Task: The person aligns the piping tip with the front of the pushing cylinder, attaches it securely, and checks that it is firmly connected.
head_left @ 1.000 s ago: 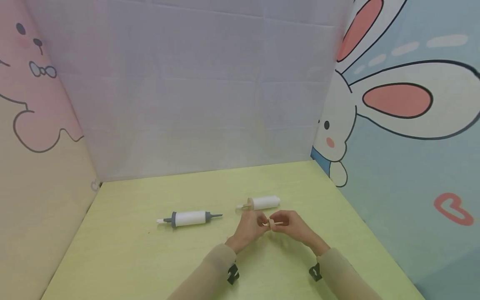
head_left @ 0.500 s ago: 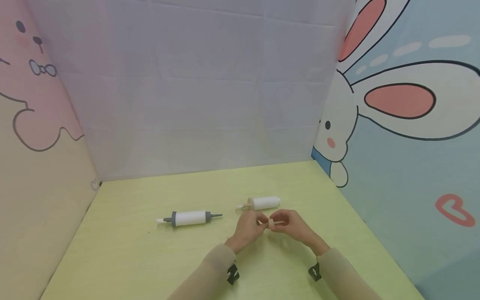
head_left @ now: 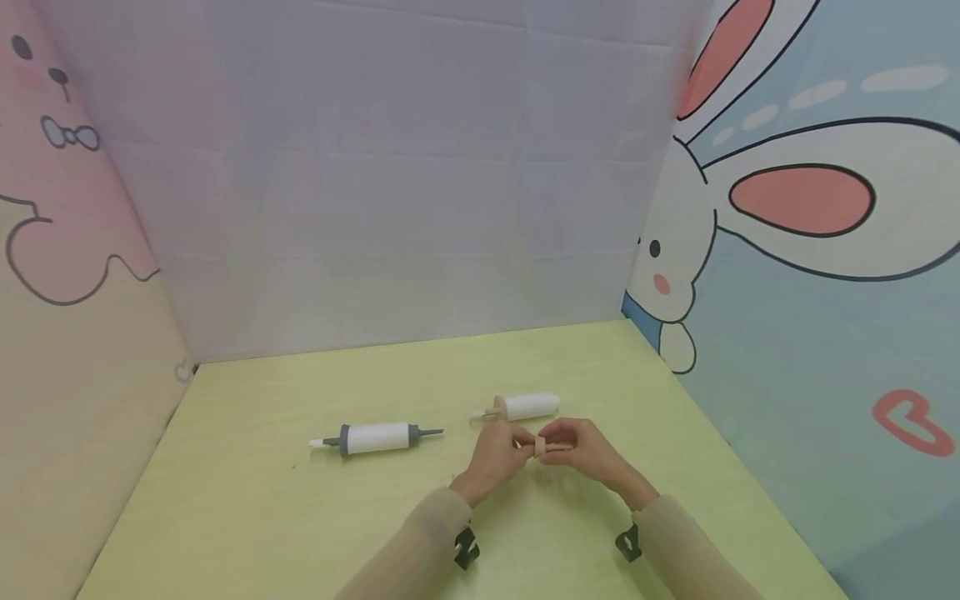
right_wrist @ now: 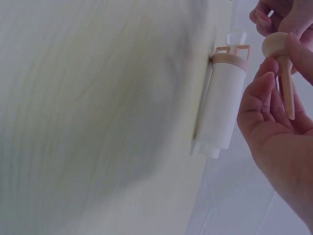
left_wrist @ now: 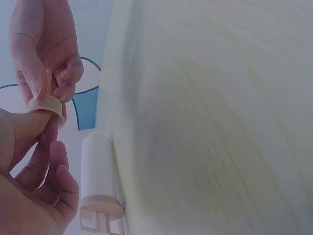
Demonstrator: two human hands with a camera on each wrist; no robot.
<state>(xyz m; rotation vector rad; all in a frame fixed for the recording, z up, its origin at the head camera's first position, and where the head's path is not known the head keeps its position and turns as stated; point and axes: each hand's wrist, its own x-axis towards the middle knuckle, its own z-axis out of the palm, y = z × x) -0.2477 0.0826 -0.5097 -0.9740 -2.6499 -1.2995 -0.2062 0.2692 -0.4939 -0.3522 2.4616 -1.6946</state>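
Above the table, both hands meet at a small beige nozzle cap point(head_left: 540, 447) with a round collar and a long thin spout. My left hand point(head_left: 495, 454) pinches the cap at its open end, thumb and finger partly inside the collar in the left wrist view. From the other side my right hand point(head_left: 592, 454) grips the cap by collar and spout; the spout point(right_wrist: 287, 93) points back toward the right palm. Just beyond the hands lies a white syringe-like tube point(right_wrist: 220, 105) with a beige collar and handle, its far tip bare.
Left of the hands, a second white tube point(head_left: 378, 437) with grey ends and a grey spout lies on the pale yellow table point(head_left: 300, 533). A white sheet point(head_left: 420, 208) hangs at the back, and a rabbit-printed wall point(head_left: 825, 350) stands on the right.
The nozzle cap has turned slightly between the fingers, its collar now straighter against the left fingertips. The head view has shifted a little; both tubes lie where they were.
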